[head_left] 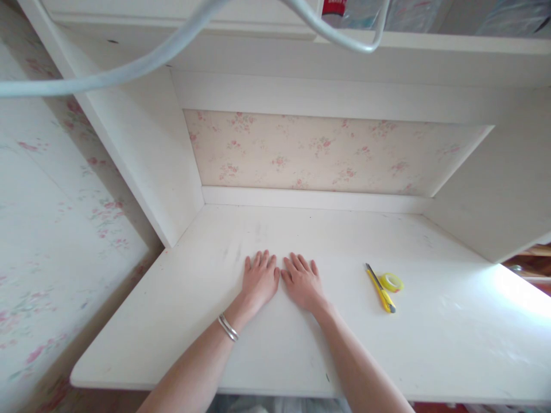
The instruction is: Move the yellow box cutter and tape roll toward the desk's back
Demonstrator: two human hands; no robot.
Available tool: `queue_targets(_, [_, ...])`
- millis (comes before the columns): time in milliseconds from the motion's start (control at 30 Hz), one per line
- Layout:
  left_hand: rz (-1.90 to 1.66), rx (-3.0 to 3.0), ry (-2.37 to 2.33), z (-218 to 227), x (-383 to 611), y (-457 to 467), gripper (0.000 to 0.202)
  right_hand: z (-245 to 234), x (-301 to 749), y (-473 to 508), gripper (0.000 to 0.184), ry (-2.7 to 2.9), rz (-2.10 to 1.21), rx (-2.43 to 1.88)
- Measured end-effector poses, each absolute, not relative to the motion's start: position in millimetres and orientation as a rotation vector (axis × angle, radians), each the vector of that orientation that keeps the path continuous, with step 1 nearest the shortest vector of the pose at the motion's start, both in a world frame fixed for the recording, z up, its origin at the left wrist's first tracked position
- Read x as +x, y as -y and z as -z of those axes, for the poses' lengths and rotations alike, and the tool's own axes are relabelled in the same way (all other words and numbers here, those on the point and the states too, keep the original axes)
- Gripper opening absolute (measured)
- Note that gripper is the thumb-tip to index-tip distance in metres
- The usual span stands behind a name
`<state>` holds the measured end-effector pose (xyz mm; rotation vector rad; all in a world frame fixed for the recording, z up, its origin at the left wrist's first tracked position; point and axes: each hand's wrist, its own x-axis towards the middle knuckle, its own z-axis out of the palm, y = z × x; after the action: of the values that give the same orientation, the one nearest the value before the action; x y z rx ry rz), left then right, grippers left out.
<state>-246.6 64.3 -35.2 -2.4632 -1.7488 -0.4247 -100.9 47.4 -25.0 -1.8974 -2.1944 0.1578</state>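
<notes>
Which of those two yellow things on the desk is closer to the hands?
The long, thin utility knife; the round tape roll lies just beyond it, farther from the right hand.

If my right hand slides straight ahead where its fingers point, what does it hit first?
Probably the white back rail; nothing lies on the desk between it and the right hand. The yellow knife lies off to the right.

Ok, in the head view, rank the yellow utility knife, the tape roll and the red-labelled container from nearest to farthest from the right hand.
1. Yellow utility knife: on the desk, to the right of the right hand.
2. Tape roll: right beside the knife, on the side away from the hand.
3. Red-labelled container: up on the top shelf, well above the desk.
</notes>
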Motion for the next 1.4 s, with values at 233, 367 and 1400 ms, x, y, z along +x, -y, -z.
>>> queue_targets(233, [0.418, -2.473, 1.758, 32.0, -246.6, -63.1, 0.044, 22.6, -101.6, -46.4, 0.050, 2.198, -0.172, -1.903])
queue_targets(367, [0.415, -2.475, 1.785, 31.6, -245.4, -63.2, 0.044, 20.2, -102.5, -45.8, 0.050, 2.196, -0.183, -1.920])
queue_targets(1400, [0.421, -2.475, 1.762, 33.2, -246.8, -64.0, 0.044, 21.4, -102.8, -47.1, 0.050, 2.191, -0.197, -1.915])
